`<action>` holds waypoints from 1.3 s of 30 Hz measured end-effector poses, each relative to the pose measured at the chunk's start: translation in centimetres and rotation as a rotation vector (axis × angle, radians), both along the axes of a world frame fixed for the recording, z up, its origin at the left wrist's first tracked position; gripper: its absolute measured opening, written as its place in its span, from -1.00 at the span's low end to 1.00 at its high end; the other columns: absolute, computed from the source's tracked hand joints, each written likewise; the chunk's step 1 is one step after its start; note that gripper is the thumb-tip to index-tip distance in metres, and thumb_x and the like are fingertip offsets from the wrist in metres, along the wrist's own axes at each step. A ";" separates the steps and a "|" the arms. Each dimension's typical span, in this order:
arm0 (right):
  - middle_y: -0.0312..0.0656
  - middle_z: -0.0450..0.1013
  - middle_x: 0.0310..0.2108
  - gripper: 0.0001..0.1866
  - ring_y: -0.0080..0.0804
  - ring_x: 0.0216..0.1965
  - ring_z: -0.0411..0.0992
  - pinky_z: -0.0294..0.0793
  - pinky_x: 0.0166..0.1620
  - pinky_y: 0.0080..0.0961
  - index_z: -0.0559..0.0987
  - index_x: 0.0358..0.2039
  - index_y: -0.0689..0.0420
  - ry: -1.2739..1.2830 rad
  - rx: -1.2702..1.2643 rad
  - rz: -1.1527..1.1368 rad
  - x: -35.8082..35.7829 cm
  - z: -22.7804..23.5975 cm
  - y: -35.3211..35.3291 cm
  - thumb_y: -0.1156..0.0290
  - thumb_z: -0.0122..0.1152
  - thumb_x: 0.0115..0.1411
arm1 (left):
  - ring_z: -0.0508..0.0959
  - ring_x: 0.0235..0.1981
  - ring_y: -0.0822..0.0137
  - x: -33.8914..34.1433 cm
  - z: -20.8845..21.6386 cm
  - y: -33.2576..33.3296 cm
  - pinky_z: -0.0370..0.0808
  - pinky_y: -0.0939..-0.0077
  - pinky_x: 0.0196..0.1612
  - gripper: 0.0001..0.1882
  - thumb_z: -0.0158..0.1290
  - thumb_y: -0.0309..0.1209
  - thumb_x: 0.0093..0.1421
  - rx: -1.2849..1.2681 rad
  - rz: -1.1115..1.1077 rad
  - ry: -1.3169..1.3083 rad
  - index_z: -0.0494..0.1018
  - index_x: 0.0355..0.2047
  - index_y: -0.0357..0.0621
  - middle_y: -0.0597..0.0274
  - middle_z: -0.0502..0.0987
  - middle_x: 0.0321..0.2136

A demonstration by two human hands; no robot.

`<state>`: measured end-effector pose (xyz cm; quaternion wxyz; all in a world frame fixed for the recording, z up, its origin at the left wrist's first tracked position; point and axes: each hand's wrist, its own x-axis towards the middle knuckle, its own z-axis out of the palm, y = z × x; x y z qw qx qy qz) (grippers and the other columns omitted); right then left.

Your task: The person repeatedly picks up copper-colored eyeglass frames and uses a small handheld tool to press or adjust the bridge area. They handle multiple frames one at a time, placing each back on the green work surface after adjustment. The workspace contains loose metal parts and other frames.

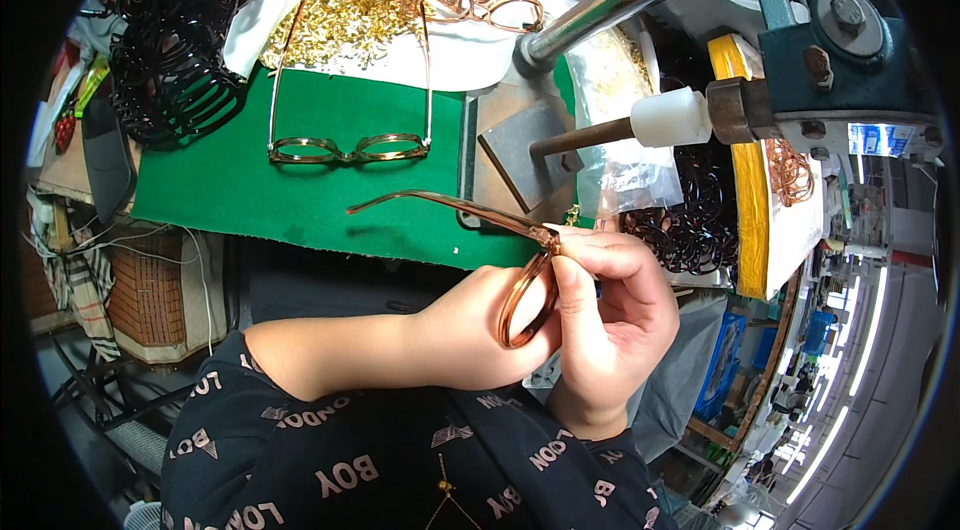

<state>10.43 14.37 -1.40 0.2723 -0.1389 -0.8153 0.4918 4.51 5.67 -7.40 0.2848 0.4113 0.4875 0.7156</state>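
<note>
Surrounding the hands (615,325): green mat (210,192), spectacles (347,159), gold bits (345,22), press rod (590,137).

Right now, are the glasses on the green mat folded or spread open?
The glasses are spread open: both side arms reach away from the lenses, well apart, neither folded in behind them.

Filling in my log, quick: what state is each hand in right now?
Left hand: can't be told; its fingers are hidden.
Right hand: closed, pinching the brown glasses frame near the hinge.
</note>
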 end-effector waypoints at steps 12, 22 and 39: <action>-0.21 0.46 -0.40 -0.80 -0.63 -0.49 0.41 0.39 -0.40 -0.75 0.43 -0.21 0.30 -0.184 -0.692 0.113 0.2 2.0 1.6 0.60 0.08 0.12 | 0.46 -0.65 0.51 -1.9 2.8 -1.7 0.40 0.71 -0.59 -0.88 -0.10 -0.47 0.20 -0.220 -0.652 -0.624 0.23 -0.32 -0.26 0.19 0.50 -0.56; -0.21 0.47 -0.48 -0.86 -0.65 -0.53 0.42 0.38 -0.45 -0.79 0.49 -0.29 0.31 -0.230 -0.664 0.278 -0.4 1.4 3.2 0.63 0.11 0.08 | 0.42 -0.63 0.55 -2.0 3.2 -1.8 0.38 0.72 -0.57 -0.86 -0.10 -0.42 0.19 -0.270 -0.716 -0.624 0.23 -0.28 -0.19 0.28 0.45 -0.58; -0.23 0.47 -0.48 -0.85 -0.63 -0.45 0.43 0.41 -0.34 -0.73 0.51 -0.32 0.33 -0.357 -0.492 0.335 -0.3 3.2 3.8 0.64 0.16 0.04 | 0.42 -0.55 0.54 -2.0 3.0 -1.9 0.40 0.63 -0.49 -0.83 -0.09 -0.38 0.16 -0.295 -0.740 -0.463 0.25 -0.26 -0.14 0.35 0.39 -0.60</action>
